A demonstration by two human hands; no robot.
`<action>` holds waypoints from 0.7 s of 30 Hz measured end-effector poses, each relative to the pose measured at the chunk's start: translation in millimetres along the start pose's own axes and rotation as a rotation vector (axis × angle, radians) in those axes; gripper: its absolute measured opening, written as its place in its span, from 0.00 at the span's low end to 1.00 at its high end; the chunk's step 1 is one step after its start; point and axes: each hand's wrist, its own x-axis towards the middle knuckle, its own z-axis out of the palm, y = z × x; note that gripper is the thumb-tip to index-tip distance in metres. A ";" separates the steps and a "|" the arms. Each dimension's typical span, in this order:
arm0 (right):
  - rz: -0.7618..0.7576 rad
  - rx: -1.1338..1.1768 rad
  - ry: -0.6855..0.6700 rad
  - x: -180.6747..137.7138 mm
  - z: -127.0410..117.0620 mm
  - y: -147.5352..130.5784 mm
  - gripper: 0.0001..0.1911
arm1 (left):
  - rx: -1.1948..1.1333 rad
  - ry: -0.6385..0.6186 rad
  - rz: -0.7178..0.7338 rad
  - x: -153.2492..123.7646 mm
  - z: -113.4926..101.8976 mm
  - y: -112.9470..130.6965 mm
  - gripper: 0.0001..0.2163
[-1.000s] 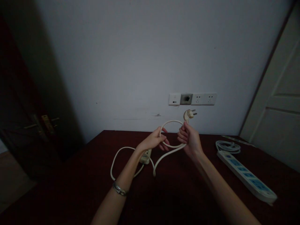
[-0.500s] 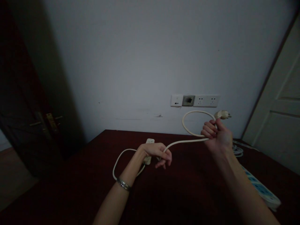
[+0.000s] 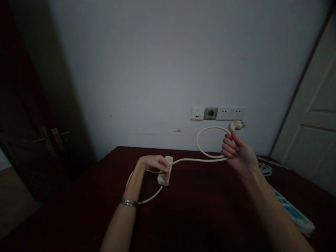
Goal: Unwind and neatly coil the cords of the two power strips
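A white power strip (image 3: 166, 179) lies on the dark red table, partly covered by my left hand (image 3: 155, 165). Its cream power cord (image 3: 198, 160) curves round my left wrist, passes through my left fingers, which are closed on it, and stretches across to my right hand (image 3: 237, 151). There my fingers wrap round the cord, with one loop of it standing out to the left. Just above my right thumb the cord's plug (image 3: 235, 125) sticks up, its prongs facing right.
A second power strip (image 3: 292, 211) with blue sockets lies at the right, partly behind my right forearm. Behind it rests a coiled white cord (image 3: 265, 169). Wall sockets (image 3: 230, 113) sit above the dark red table (image 3: 204, 206). A dark door (image 3: 23, 105) stands at the left.
My left hand has slid left along the cord, over the white power strip. My right hand has moved slightly left with the plug and the loop.
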 end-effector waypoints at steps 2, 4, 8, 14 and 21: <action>0.041 -0.059 -0.030 -0.9 1.7 1.9 0.12 | -0.042 0.070 0.041 -4.9 -5.0 -5.0 0.15; 0.080 -0.096 -0.067 -1.1 3.6 5.8 0.12 | -0.094 0.089 0.071 -6.3 -7.5 -8.2 0.18; 0.119 -0.098 -0.134 -1.0 8.2 15.8 0.10 | -0.172 0.191 0.131 3.5 -4.8 -4.2 0.26; 0.223 -0.100 -0.167 -2.0 18.1 32.2 0.11 | -0.208 0.729 0.366 46.0 21.4 24.1 0.23; 0.274 -0.075 -0.177 -2.9 26.8 45.8 0.15 | -0.123 0.812 0.600 69.0 58.1 49.3 0.22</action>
